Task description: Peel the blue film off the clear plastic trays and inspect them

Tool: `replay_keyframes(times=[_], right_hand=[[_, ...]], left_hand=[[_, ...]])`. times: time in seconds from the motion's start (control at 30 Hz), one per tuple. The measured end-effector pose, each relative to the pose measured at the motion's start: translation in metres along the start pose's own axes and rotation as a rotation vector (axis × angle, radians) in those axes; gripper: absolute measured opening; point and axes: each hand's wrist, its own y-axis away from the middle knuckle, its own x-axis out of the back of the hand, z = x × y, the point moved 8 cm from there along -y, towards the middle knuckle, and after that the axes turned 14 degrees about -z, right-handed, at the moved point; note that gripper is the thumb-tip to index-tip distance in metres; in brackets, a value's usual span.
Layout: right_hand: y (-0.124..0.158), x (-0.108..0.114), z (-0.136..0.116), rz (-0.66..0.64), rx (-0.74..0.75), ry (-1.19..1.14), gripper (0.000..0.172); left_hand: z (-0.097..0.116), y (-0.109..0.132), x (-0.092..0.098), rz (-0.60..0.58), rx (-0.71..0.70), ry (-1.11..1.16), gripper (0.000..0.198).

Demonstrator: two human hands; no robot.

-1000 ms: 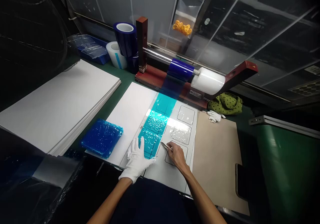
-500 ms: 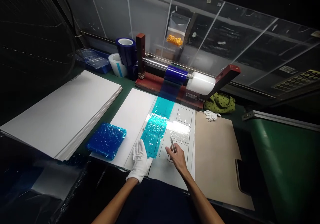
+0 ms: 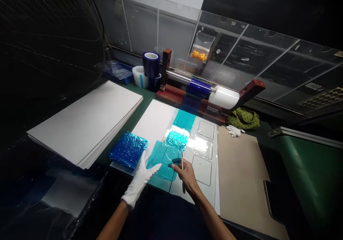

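My left hand (image 3: 140,177) wears a white glove and lies flat, fingers spread, on the near edge of a white template sheet (image 3: 201,168) beside a cut piece of blue film (image 3: 164,158). My bare right hand (image 3: 186,174) pinches a thin metal blade (image 3: 182,168) and the right edge of that loose film piece. A strip of blue film (image 3: 184,120) runs from the blue roll (image 3: 197,86) on a red holder (image 3: 171,94) down over the sheet's cut-out outlines.
A pile of blue film pieces (image 3: 128,150) lies left of my gloved hand. A stack of white boards (image 3: 85,120) fills the left. Spare tape rolls (image 3: 150,68) stand behind. Brown card (image 3: 241,175), a green pouch (image 3: 243,118), a white glove (image 3: 233,130) and a phone (image 3: 278,204) lie right.
The film piece has come free from the strip and shifted left, toward me. My right hand now pinches its edge with the blade. My view swung left.
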Motion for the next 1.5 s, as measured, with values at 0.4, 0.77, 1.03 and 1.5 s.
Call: replay_keyframes(times=[0.4, 0.77, 1.03, 1.5], right_hand=[[0.023, -0.009, -0.026, 0.085, 0.005, -0.087, 0.054], [0.031, -0.003, -0.022, 0.113, 0.002, -0.024, 0.05], [0.039, 0.028, -0.019, 0.201, 0.07, -0.064, 0.048], [0.089, 0.208, 0.061, 0.667, -0.243, 0.485, 0.031]], left_hand=[[0.046, -0.005, 0.16, 0.331, -0.076, 0.062, 0.054], [0.027, -0.03, 0.173, 0.297, -0.06, 0.026, 0.051], [0.035, -0.03, 0.171, 0.296, -0.02, -0.075, 0.054], [0.087, -0.063, -0.067, 0.096, -0.517, -1.202, 0.073]])
